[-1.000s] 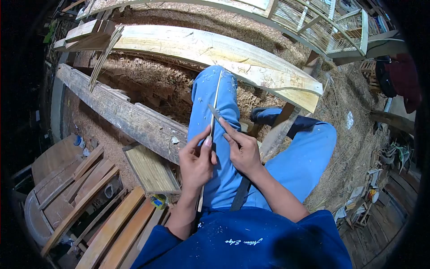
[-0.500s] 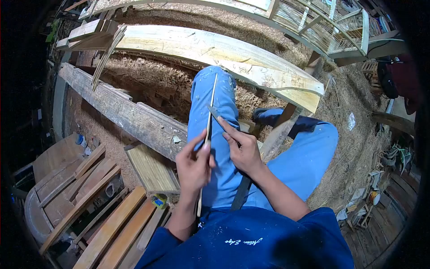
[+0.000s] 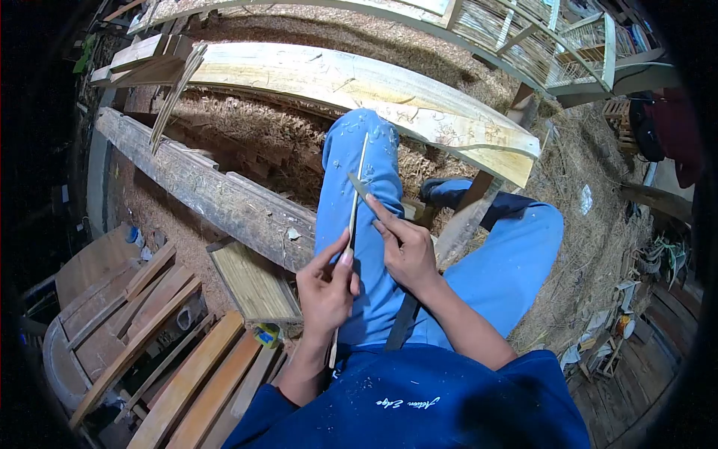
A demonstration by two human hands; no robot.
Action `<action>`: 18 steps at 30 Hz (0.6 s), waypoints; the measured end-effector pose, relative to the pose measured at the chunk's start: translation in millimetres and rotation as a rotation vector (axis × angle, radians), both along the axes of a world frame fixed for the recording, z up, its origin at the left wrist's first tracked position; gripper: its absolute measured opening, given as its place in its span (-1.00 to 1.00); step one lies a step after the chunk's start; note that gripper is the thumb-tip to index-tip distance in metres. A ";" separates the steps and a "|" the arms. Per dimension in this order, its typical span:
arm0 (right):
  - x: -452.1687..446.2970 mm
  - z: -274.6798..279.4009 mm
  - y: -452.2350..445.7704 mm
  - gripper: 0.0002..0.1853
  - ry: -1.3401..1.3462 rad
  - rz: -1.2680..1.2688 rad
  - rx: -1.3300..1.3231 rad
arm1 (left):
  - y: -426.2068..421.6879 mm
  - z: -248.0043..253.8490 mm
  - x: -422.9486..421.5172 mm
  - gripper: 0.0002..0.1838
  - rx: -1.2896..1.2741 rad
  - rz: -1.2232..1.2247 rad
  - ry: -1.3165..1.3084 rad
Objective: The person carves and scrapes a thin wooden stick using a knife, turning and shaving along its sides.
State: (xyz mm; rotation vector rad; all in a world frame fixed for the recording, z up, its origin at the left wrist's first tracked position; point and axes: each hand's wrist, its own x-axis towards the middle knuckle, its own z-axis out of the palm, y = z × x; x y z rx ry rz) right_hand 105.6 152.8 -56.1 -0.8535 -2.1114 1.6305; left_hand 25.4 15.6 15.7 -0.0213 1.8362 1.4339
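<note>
A thin pale strip (image 3: 361,166) runs lengthwise along the blue-trousered thigh, its far end near the knee and its lower end by the shirt hem. My left hand (image 3: 327,290) pinches this strip between thumb and fingers. My right hand (image 3: 407,251) is closed round a knife, with its index finger stretched along the blade (image 3: 358,185). The blade's tip lies against or just over the strip, beyond my left fingertips; exact contact is unclear. Below my right hand a dark handle or band (image 3: 402,322) shows. Small shavings dot the trousers (image 3: 345,150).
A long pale plank (image 3: 299,71) crosses beyond the knee, with a bundle of thin strips (image 3: 173,101) at its left. A weathered beam (image 3: 202,183) lies to the left. Wooden slats (image 3: 187,382) are at lower left. Shavings cover the ground (image 3: 561,247).
My left hand has shifted slightly down along the thigh with the strip, whose far end sits lower than before. The knife and my right hand are nearly where they were.
</note>
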 end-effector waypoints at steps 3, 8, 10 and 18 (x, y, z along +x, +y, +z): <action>-2.6 -0.5 3.7 -0.46 -0.012 -0.004 0.007 | -29.9 11.4 21.9 -0.58 -0.038 0.003 0.002; -5.4 -6.2 1.6 -0.43 0.019 -0.016 0.021 | -39.4 24.2 26.2 -0.59 -0.057 -0.001 -0.026; -4.7 -4.3 2.5 -0.44 0.011 0.017 -0.022 | -19.7 17.2 12.5 -0.60 -0.055 -0.001 -0.022; 3.2 -1.0 0.6 -0.51 0.103 0.015 -0.059 | 58.9 -21.8 -51.1 -0.60 0.025 -0.040 0.037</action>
